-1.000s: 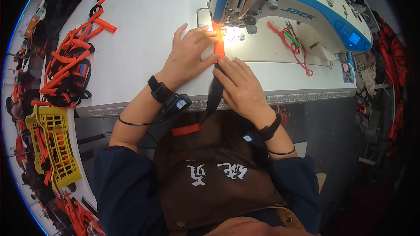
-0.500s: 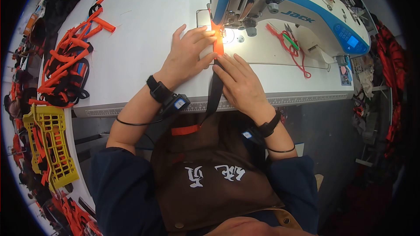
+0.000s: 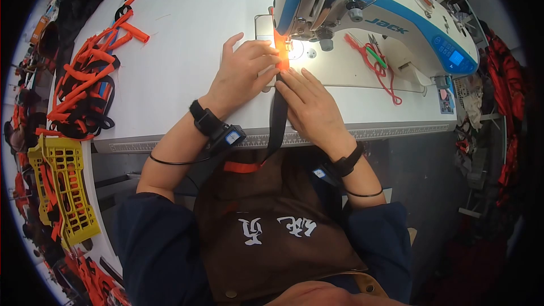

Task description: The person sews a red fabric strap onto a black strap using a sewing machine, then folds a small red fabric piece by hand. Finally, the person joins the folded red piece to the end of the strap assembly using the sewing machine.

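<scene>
An orange fabric strip (image 3: 282,62) lies under the needle area of a white and blue sewing machine (image 3: 362,14), lit by its lamp. A black strap (image 3: 277,116) runs from the strip's near end over the table edge, toward an orange end piece (image 3: 242,167) by the apron. My left hand (image 3: 245,68) has its thumb and bent fingers on the strip's left edge, with one finger raised. Stretched out flat, the fingers of my right hand (image 3: 309,102) touch the place where strip and strap meet; its thumb is hidden.
Several orange and black strips (image 3: 85,85) lie heaped at the table's left. Beside the table stands a yellow plastic basket (image 3: 65,187). Red cord (image 3: 391,88) and small scissors (image 3: 374,42) rest under the machine arm. A ruler strip (image 3: 374,131) lines the front edge.
The orange strip has slid slightly away from me under the machine, so less of it shows in front. Both hands keep nearly the same pose.
</scene>
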Available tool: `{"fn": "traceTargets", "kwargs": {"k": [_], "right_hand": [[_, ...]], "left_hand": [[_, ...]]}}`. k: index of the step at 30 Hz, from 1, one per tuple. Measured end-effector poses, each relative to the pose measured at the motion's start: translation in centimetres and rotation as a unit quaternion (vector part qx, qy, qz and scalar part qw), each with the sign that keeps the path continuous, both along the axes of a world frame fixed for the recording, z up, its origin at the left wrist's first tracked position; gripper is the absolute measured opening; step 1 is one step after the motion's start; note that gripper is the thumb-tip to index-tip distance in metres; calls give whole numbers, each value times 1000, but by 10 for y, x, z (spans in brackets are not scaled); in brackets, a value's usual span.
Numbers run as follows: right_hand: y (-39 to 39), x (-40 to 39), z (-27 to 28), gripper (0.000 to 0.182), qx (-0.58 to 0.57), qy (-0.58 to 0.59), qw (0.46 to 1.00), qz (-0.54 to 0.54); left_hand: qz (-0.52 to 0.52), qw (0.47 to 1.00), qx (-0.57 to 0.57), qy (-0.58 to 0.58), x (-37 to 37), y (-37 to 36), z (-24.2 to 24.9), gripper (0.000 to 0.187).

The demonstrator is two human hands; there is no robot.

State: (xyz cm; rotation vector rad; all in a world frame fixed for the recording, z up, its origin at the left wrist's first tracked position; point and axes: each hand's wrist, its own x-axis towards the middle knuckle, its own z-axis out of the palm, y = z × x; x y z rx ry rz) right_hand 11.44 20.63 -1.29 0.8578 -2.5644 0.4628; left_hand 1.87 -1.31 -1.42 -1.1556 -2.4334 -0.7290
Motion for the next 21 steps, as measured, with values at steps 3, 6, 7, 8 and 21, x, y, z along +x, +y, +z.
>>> {"fn": "traceTargets", "kwargs": {"k": [3, 6, 7, 8, 21], "right_hand": [[0, 0, -3, 49, -8, 7, 1000, -4], [-2, 0, -2, 47, -21, 7, 1000, -9], [-2, 0, -1, 46, -24, 7, 1000, -10], [-2, 0, -1, 45, -27, 7, 1000, -11], [0, 1, -3, 48, -45, 1, 999, -16]], "left_hand": [[-11, 1000, -9, -14, 3, 0, 4, 17], [-12, 1000, -13, -19, 4, 0, 5, 18], [-10, 1000, -13, -18, 4, 0, 6, 18], [-9, 1000, -13, -16, 3, 0, 5, 19], [13, 999, -34, -3, 1, 1, 0, 36]]}}
